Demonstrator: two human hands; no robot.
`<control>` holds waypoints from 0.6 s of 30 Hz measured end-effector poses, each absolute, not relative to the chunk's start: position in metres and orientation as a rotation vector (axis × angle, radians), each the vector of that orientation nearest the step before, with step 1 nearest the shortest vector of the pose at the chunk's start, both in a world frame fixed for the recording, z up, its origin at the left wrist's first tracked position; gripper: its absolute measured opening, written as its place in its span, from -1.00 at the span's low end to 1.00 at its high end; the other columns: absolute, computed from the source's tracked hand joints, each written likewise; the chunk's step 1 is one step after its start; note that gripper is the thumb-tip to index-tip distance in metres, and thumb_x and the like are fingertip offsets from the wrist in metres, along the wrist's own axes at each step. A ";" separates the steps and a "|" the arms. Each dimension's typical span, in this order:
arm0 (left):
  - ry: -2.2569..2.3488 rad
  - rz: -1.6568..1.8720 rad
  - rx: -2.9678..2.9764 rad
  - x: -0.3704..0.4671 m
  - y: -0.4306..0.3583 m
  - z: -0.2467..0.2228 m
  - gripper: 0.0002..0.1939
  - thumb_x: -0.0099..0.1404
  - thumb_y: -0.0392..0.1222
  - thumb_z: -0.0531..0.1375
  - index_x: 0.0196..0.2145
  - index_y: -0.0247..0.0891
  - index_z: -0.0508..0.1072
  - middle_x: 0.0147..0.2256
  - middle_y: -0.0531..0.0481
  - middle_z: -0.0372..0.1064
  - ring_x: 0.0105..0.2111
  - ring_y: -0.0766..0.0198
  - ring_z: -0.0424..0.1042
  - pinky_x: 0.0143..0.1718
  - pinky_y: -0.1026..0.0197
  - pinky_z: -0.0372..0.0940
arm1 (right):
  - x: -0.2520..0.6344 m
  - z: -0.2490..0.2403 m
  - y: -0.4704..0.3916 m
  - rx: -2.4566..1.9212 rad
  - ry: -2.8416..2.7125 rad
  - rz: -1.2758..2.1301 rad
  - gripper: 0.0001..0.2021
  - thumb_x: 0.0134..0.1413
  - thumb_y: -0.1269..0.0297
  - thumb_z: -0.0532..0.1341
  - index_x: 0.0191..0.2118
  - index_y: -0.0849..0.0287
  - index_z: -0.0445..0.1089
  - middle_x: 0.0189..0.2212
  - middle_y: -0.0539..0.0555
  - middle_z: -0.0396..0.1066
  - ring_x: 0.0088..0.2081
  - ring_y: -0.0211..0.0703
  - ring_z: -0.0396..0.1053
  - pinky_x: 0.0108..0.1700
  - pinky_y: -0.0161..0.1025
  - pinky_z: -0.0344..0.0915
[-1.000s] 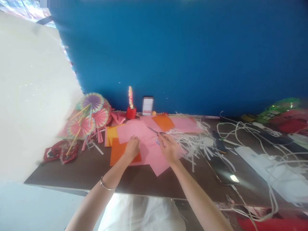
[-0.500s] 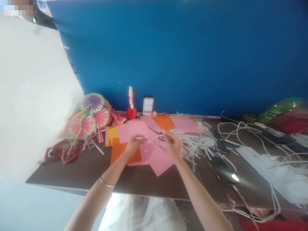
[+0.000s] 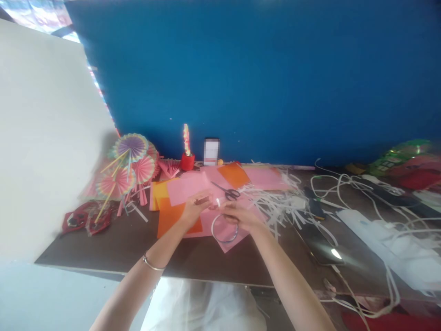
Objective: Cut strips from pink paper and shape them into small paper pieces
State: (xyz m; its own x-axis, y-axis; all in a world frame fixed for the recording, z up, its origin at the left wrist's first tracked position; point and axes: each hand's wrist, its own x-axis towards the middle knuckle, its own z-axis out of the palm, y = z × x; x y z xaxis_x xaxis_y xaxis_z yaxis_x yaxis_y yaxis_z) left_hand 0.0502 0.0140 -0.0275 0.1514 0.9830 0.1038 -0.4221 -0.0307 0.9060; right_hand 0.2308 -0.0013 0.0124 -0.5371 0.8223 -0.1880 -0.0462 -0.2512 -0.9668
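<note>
My right hand (image 3: 241,217) is closed on a roll of clear tape (image 3: 220,240), which hangs below the fingers as a ring. My left hand (image 3: 193,209) is closed in a pinch on a small pink paper piece (image 3: 208,195); its exact shape is blurred. A shiny strip, apparently clear tape (image 3: 218,201), shows between the two hands. Dark-handled scissors (image 3: 231,194) lie on the pink paper (image 3: 232,232) just beyond my right hand. Under and beside my left hand is an orange sheet (image 3: 168,223).
Paper fans (image 3: 130,149) and a red pouch (image 3: 77,218) stand or lie at left. A red pot (image 3: 188,162) and a phone (image 3: 211,151) are against the blue wall. White paper strips (image 3: 279,204), another phone (image 3: 322,246), cables and a power strip (image 3: 375,241) occupy the right.
My right hand has moved down and left, bringing the tape roll nearer to me. The scissors now lie uncovered. My left hand has shifted slightly toward the right. The person at upper left is out of view.
</note>
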 end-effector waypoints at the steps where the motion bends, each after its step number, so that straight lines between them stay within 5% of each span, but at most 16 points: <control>1: 0.725 1.296 1.018 0.051 0.014 -0.029 -0.53 -0.09 -0.23 0.35 -0.14 -0.26 0.47 -0.24 -0.11 0.46 -0.33 0.23 0.43 -0.21 0.11 0.30 | 0.230 0.011 -0.001 -0.985 -1.400 1.848 -0.76 -0.20 0.15 0.33 -0.47 0.24 0.42 -0.73 -0.14 0.13 -0.71 -0.51 -0.12 -0.66 -0.39 -0.24; 8: 0.619 1.290 0.885 0.052 0.010 -0.022 -0.62 -0.04 -0.33 0.30 -0.18 -0.29 0.50 -0.13 -0.14 0.43 -0.07 0.13 0.36 0.04 0.07 0.16 | 0.228 0.013 -0.001 -1.037 -1.437 1.774 -0.75 -0.17 0.14 0.31 -0.45 0.28 0.45 -0.76 -0.17 0.02 -0.69 -0.50 -0.13 -0.65 -0.37 -0.24; 18: 0.613 1.522 0.456 0.034 0.028 -0.011 -0.79 0.03 -0.44 0.19 -0.32 -0.34 0.47 -0.18 -0.10 0.43 -0.09 0.25 0.38 0.11 0.12 0.14 | 0.237 0.010 0.006 -1.172 -1.504 1.724 -0.72 -0.21 0.13 0.33 -0.45 0.29 0.46 -0.75 -0.15 0.07 -0.71 -0.50 -0.12 -0.67 -0.38 -0.25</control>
